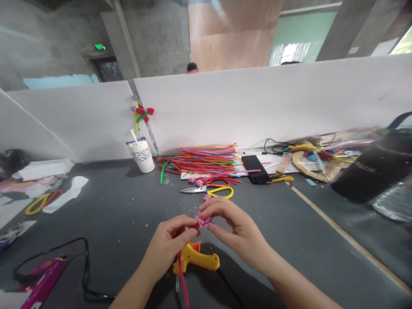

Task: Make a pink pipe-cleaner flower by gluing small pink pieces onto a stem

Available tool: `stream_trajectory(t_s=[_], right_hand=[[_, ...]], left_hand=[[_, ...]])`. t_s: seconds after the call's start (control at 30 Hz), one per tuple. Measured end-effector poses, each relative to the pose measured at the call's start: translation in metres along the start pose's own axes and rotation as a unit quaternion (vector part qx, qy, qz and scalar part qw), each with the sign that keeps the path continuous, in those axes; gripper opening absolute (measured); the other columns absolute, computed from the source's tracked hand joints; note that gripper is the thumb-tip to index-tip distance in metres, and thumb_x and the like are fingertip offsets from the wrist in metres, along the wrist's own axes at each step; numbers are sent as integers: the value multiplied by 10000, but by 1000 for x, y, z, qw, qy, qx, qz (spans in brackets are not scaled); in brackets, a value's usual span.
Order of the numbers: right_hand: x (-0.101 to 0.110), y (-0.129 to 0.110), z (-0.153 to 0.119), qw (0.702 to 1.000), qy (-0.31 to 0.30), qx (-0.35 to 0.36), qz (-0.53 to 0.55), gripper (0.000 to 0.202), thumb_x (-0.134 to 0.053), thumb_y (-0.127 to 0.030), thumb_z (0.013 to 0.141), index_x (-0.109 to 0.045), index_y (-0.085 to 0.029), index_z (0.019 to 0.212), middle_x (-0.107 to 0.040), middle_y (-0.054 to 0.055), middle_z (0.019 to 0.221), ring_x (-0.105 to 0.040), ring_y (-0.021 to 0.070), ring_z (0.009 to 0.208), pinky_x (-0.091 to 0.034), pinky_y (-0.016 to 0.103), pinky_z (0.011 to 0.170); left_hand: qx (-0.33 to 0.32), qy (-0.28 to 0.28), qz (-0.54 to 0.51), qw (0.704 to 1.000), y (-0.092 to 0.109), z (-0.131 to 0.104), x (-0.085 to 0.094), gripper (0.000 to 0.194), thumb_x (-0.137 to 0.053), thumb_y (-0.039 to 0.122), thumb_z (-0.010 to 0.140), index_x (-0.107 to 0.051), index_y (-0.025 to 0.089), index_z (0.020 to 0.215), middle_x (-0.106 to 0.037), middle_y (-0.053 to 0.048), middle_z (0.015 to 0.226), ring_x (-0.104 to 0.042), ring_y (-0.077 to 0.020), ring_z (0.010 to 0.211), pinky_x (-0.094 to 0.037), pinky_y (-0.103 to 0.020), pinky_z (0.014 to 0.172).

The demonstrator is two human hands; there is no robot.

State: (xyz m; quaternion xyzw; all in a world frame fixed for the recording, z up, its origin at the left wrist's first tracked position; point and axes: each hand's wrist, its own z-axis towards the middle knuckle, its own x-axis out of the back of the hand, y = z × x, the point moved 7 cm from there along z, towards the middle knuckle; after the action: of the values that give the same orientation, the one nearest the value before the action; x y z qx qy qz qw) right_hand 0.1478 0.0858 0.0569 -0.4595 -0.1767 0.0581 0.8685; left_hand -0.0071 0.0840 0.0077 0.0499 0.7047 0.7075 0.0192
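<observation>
A small pink pipe-cleaner flower (203,221) is held up between my two hands above the desk. My left hand (174,238) is closed, thumb and fingers pinching the flower's left side. A dark pink pipe cleaner (182,281) hangs down below this hand; where its upper end goes is hidden. My right hand (236,225) has its fingertips around the flower's right and upper side. Under the hands lies a yellow glue gun (201,259) with an orange trigger. Just beyond them are scissors (209,189) with red and yellow handles, and pink pipe-cleaner pieces (199,182).
Behind is a pile of coloured pipe cleaners (206,161), with a white cup (141,156) to its left and a phone (256,168) to its right. A purple glue gun (46,279) with a black cord lies front left. A large black bottle (370,167) stands right.
</observation>
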Motion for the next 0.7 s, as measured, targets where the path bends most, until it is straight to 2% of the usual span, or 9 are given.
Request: stream_trajectory(t_s=[0.1, 0.2, 0.33, 0.43, 0.57, 0.7], right_hand=[[-4, -6, -4, 999, -14, 29, -22, 261, -569, -32, 831, -656, -240, 962, -654, 45, 1075, -612, 181, 1045, -481, 343, 937], [-7, -10, -7, 999, -24, 45, -13, 313, -566, -24, 828, -641, -259, 1021, -639, 41, 1115, -608, 176, 1061, -480, 340, 943], [-1, -9, -9, 999, 33, 37, 4, 356, -551, -26, 806, -606, -266, 1065, -603, 55, 1172, -565, 195, 1143, -468, 360, 964], [-3, -1, -8, 999, 46, 2, -14, 295, -540, -41, 783, -607, -242, 989, -621, 35, 1007, -602, 175, 973, -494, 320, 863], [-14, 15, -7, 996, 33, -88, -1, 125, -545, -124, 778, -597, -205, 857, -607, 10, 836, -586, 147, 750, -485, 272, 718], [-31, 23, -10, 989, -29, -145, -17, 80, -556, -172, 783, -627, -193, 813, -560, -30, 697, -489, 112, 603, -397, 221, 583]], left_hand=[[15, -12, -25, 1000, 0, -2, -6, 73, -763, 260, 685, -794, 195, 698, -678, -26, 660, -584, -163, 637, -460, -250, 622], [7, -5, -48, 999, -2, -3, -5, 99, -774, 290, 691, -794, 197, 717, -677, -29, 651, -569, -157, 612, -448, -237, 582], [-45, 12, -30, 998, -2, -5, -1, 122, -756, 328, 723, -793, 211, 728, -654, -24, 668, -474, -120, 526, -378, -212, 482], [-91, 31, -15, 995, 0, -7, 1, 133, -716, 338, 775, -787, 229, 747, -663, -42, 750, -490, -134, 568, -384, -219, 494], [-158, 51, -5, 986, 5, -10, 5, 166, -711, 344, 790, -763, 221, 690, -621, -70, 1005, -521, -155, 714, -424, -246, 605], [-146, 30, -45, 988, -2, -11, 4, 170, -709, 375, 798, -767, 224, 745, -548, -62, 1096, -471, -138, 719, -416, -264, 654]])
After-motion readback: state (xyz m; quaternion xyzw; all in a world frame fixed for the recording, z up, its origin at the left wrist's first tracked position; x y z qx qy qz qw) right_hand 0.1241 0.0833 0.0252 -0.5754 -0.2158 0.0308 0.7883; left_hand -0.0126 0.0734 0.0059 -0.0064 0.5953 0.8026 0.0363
